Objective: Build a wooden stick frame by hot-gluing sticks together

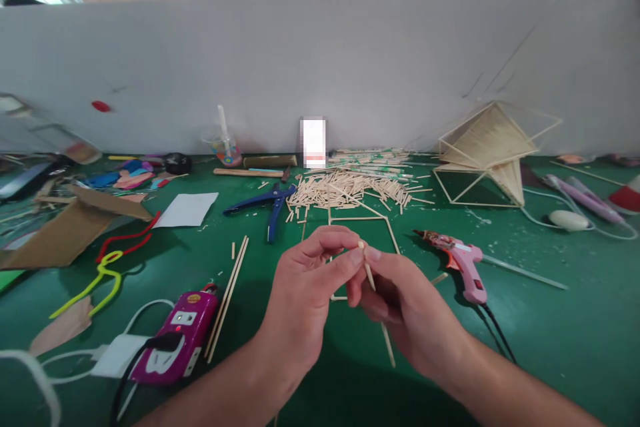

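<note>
A thin wooden stick slants between my hands, its upper end between my fingertips and its lower end towards me. My left hand is closed, thumb and forefinger pinching at that upper end. Closed round the stick just below is my right hand, with thumb and fingers on it. Just beyond and partly behind my hands, a frame of thin sticks lies on the green tabletop; my hands hide part of it. To the right rests a pink glue gun with a clear glue stick in its back.
Short stick pieces are heaped near the wall, beside blue-handled cutters. Two long sticks and a purple power strip with cables lie left. A stick-built model stands back right; cardboard lies far left.
</note>
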`<move>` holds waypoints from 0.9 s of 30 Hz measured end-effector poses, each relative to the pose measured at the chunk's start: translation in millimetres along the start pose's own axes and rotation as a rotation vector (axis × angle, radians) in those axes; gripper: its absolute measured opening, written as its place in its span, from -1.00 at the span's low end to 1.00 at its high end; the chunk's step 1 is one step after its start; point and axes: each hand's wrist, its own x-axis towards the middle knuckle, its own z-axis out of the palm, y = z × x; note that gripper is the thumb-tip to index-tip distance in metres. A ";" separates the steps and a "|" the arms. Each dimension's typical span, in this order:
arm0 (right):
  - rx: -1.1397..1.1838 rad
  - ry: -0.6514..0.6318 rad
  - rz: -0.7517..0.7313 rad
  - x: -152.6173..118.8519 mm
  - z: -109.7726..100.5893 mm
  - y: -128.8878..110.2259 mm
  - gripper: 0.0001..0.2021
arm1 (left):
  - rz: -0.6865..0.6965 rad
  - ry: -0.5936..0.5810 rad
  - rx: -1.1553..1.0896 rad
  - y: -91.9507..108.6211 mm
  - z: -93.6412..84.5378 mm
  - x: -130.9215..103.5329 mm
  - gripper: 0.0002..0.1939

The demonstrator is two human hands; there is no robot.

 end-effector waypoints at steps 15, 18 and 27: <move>-0.184 0.035 0.010 3.6 -18.2 16.4 -0.50 | -0.048 0.127 1.763 61.8 -123.6 72.8 -0.26; -0.230 0.010 0.005 4.5 -18.8 20.2 -0.50 | -0.236 0.071 1.852 47.6 -150.0 104.1 0.07; -0.273 0.006 -0.004 8.9 -14.9 21.0 -0.48 | -0.534 0.119 2.052 9.9 -162.9 143.8 -0.54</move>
